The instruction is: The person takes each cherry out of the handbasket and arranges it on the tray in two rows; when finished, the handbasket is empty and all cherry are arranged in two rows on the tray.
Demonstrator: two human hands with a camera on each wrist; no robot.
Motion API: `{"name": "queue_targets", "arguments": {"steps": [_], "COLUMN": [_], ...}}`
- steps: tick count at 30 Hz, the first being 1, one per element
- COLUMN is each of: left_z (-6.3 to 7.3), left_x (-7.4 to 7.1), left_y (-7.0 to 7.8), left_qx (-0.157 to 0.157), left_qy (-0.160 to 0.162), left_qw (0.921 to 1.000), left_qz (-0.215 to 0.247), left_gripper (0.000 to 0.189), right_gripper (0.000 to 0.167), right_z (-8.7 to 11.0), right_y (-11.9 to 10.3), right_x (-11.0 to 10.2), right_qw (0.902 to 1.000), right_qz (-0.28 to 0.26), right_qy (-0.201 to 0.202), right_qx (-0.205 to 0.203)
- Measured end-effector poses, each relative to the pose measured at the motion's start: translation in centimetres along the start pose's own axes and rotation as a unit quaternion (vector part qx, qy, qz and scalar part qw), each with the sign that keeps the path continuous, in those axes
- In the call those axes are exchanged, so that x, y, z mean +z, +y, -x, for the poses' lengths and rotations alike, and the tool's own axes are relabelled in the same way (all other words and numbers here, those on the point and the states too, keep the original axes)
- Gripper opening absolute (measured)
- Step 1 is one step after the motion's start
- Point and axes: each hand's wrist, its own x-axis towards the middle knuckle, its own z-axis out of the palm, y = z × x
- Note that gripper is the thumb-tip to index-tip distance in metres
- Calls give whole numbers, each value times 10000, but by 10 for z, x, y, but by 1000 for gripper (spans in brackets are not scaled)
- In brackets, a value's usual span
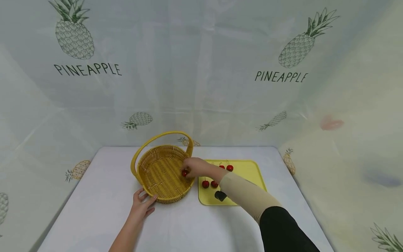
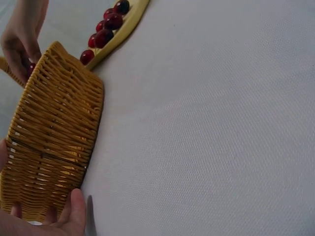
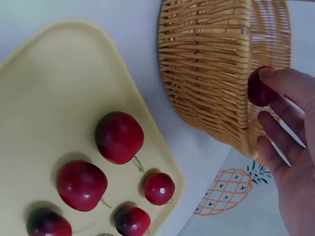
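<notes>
A yellow-brown wicker basket [image 1: 162, 175] with a tall arched handle stands on the left part of the table. My left hand [image 1: 142, 206] holds it at the near left side, fingers against the woven wall [image 2: 49, 128]. At the right rim, my right hand [image 1: 196, 167] pinches a dark red cherry [image 3: 261, 87] between thumb and fingers. That cherry is at the rim, over the basket's inside. To the right, several red cherries [image 3: 119, 137] with stems lie on a yellow tray [image 1: 252, 171], partly hidden under my right forearm in the head view.
The white table [image 1: 176, 227] carries the basket and tray side by side, with a narrow gap between them. A pale curtain [image 1: 201, 87] printed with pineapples hangs behind the table and at its sides. The basket's handle [image 1: 168, 133] arches over its far side.
</notes>
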Motion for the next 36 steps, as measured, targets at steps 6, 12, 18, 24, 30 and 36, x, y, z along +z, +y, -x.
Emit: {"name": "queue_targets", "arguments": {"steps": [6,12,18,24,30,36], "left_z": [1,1,0,1,1,2], "left_x": [0,0,-1,0,0,0], "left_y": [-1,-2,-2,3,5,4], "left_qx": [50,57,59,45,5,34], "left_qy": [-29,-15,-8,-92,-99,-174], "left_qw": [10000,10000,10000,9999,9999,9998], "left_qz": [28,44,-32,-40,-16,-16], "left_gripper": [90,90,90,90,92,92], "right_gripper": [30,30,30,28,27,31], "right_z": [28,58,87,111,130,147], "right_y": [-2,0,3,11,20,30], "right_x": [-6,-7,-1,11,22,38], "right_qw": [9971,9898,9832,9794,9685,9598], "right_qz": [-520,-1099,-1420,-1414,-1737,-1659], "right_qy": [548,813,979,1253,1510,1853], "right_qx": [80,412,601,712,951,1301]}}
